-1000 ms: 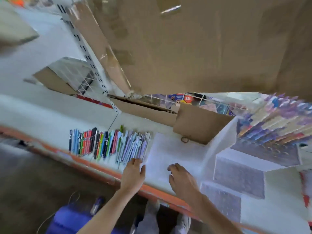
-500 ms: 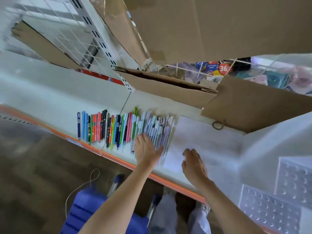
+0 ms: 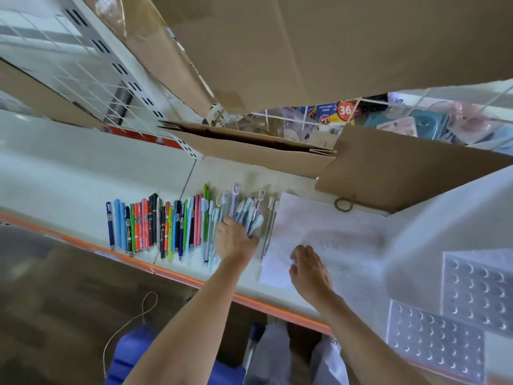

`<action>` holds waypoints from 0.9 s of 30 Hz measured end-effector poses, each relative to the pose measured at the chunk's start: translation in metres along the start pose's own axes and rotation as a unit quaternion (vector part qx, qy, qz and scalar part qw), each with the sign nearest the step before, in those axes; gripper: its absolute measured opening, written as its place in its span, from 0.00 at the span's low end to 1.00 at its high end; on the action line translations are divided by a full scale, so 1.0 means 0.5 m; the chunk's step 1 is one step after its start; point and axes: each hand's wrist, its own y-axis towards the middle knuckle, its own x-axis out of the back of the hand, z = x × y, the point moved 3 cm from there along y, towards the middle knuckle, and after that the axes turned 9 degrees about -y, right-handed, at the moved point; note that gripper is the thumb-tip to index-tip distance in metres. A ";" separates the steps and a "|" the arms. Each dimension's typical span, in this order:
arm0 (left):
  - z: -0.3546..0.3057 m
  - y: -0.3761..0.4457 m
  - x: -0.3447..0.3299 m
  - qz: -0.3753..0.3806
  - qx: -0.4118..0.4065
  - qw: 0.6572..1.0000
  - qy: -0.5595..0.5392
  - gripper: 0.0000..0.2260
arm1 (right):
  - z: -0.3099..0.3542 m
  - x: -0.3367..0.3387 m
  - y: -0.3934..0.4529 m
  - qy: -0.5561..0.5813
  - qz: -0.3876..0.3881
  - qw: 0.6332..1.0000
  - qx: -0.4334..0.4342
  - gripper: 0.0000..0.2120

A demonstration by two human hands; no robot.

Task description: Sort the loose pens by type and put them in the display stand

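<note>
A row of loose coloured pens (image 3: 155, 223) lies side by side on the white shelf (image 3: 55, 176). At its right end are several pastel pens (image 3: 244, 209) with light blue and lilac caps. My left hand (image 3: 236, 240) lies over the lower part of these pastel pens, fingers curled round a bunch of them. My right hand (image 3: 308, 268) hovers over a white sheet of paper (image 3: 319, 226), fingers loosely bent, holding nothing. The clear acrylic display stand (image 3: 466, 307) with rows of round holes sits at the right.
An open cardboard box (image 3: 249, 151) and a loose cardboard flap (image 3: 402, 173) lie behind the pens. A large cardboard sheet (image 3: 305, 43) hangs overhead. The shelf has an orange front edge (image 3: 180, 276). A blue stool (image 3: 133, 357) is on the floor below.
The camera has swung left and closer. My left hand moved up onto the pastel pens and closed on a bunch of them. My right hand stays over the paper.
</note>
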 end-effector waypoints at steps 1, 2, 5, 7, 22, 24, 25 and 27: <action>0.002 0.002 0.002 -0.001 0.001 1.000 -0.007 0.22 | 0.000 0.001 0.001 0.003 0.002 1.000 0.001 0.09; 0.004 0.004 0.004 -0.002 -0.001 1.000 -0.011 0.19 | -0.001 0.001 0.001 0.005 0.005 1.000 0.003 0.09; 0.008 0.009 0.016 -0.002 -0.002 0.999 -0.033 0.13 | -0.005 0.004 0.002 0.012 0.013 1.000 0.004 0.09; 0.013 0.009 0.022 0.003 0.004 0.998 -0.060 0.11 | -0.005 0.011 0.005 0.026 0.030 0.999 -0.001 0.09; -0.202 -0.186 0.178 0.164 -0.142 0.904 -0.369 0.05 | -0.024 0.307 -0.062 0.258 -0.053 0.963 -0.058 0.09; -0.240 -0.224 0.196 0.181 -0.155 0.883 -0.404 0.07 | -0.035 0.354 -0.097 0.281 -0.072 0.956 -0.049 0.10; -0.258 -0.241 0.202 0.190 -0.164 0.874 -0.417 0.09 | -0.042 0.379 -0.118 0.290 -0.089 0.952 -0.042 0.11; -0.292 -0.272 0.210 0.204 -0.185 0.863 -0.423 0.12 | -0.058 0.423 -0.158 0.314 -0.129 0.940 -0.025 0.10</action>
